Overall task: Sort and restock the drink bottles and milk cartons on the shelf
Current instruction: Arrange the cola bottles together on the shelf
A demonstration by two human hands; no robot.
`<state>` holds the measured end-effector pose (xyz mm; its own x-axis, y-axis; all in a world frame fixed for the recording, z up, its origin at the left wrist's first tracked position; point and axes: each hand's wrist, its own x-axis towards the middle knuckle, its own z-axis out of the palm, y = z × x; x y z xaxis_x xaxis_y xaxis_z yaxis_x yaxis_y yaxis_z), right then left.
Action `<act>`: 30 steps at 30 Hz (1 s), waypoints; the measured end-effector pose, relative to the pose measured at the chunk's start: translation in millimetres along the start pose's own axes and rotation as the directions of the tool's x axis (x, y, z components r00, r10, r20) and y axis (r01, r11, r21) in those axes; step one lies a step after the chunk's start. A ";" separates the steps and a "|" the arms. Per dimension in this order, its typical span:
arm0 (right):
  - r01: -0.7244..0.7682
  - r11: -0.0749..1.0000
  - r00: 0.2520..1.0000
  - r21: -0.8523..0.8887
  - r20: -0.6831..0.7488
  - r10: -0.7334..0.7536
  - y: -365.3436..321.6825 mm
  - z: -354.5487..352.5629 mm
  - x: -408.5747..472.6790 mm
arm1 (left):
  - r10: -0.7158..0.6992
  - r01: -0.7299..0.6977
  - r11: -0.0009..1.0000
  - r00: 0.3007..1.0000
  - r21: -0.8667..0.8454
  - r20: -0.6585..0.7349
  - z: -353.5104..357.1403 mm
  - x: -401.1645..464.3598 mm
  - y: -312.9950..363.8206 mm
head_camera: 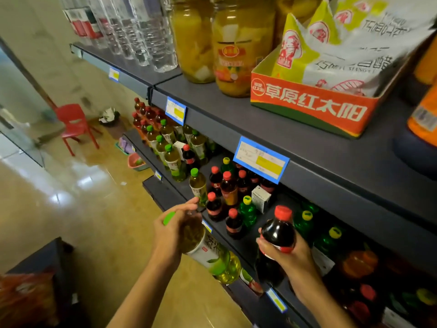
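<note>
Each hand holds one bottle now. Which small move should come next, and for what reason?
Probably the left hand should carry its green tea bottle further left along the shelf and stand it beside the other green-capped tea bottles. The bottle lies tilted in the grip, off the shelf, and the spot in front holds mostly red-capped dark bottles. The right hand holds a dark cola bottle that fits there.

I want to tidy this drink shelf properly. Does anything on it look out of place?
Yes. One red-capped dark bottle stands among the green tea bottles to the left, and a white carton sits between the dark and bright green bottles. Both are away from their own kind, so the groups look mixed.
</note>
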<state>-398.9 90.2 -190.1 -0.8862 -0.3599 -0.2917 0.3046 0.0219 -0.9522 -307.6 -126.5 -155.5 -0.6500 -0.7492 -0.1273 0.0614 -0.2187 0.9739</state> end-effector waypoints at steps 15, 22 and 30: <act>0.015 0.999 0.924 -0.030 -0.382 -0.026 15.7 133.1 44.2 | -0.203 0.225 0.974 0.883 -0.001 0.423 -92.9 161.8 1.9; 0.044 0.997 0.920 0.069 -0.392 -0.013 9.7 179.7 41.1 | -0.329 0.344 0.938 0.838 0.046 0.435 -107.1 224.3 -7.4; 0.055 0.990 0.912 0.127 -0.410 0.002 5.3 177.0 55.3 | -0.452 0.484 0.872 0.743 0.071 0.494 -88.5 253.3 -23.0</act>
<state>-384.5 -94.7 -195.3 -0.9507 0.0541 -0.3053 0.2976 -0.1169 -0.9475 -406.6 -366.6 -226.8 -0.8847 -0.1491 -0.4417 -0.3143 -0.5090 0.8013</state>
